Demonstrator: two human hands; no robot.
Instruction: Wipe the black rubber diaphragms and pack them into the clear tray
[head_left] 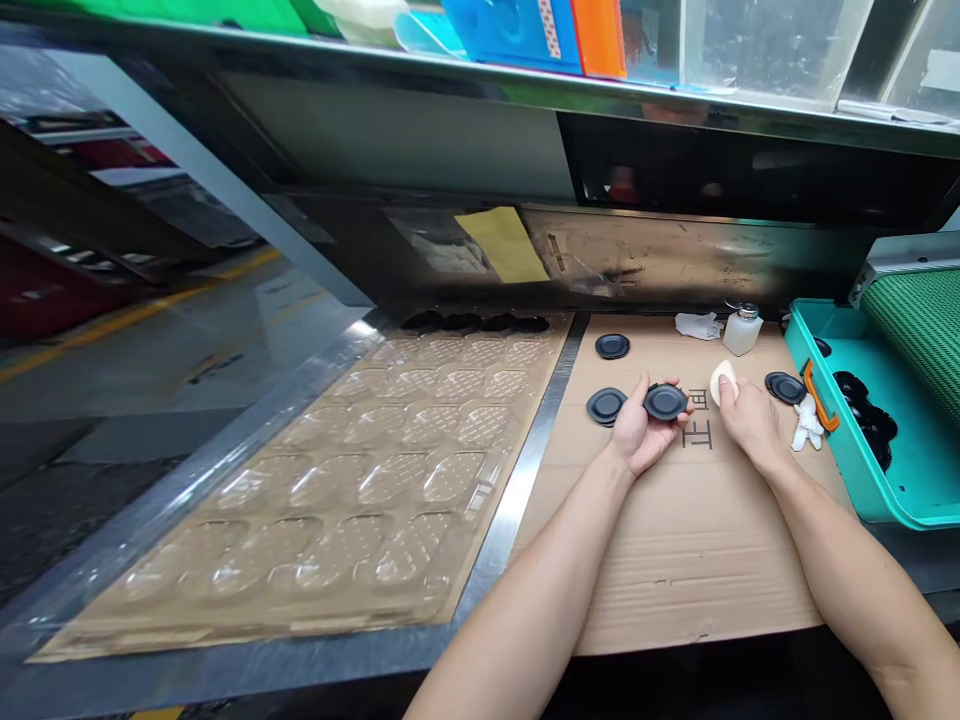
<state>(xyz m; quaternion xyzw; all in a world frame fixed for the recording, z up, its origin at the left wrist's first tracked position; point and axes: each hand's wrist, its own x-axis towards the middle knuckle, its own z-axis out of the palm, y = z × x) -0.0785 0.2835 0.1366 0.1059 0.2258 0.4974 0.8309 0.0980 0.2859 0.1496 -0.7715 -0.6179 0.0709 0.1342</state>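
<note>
Head cam: left hand cradling a round black rubber disc, right hand pinching a white sponge; more discs sit in a teal plastic bin.

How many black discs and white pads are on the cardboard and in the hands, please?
Black discs: 4 (3 on the cardboard, 1 in the left hand)
White pads: 1 (in the right hand)
Total: 5
</note>
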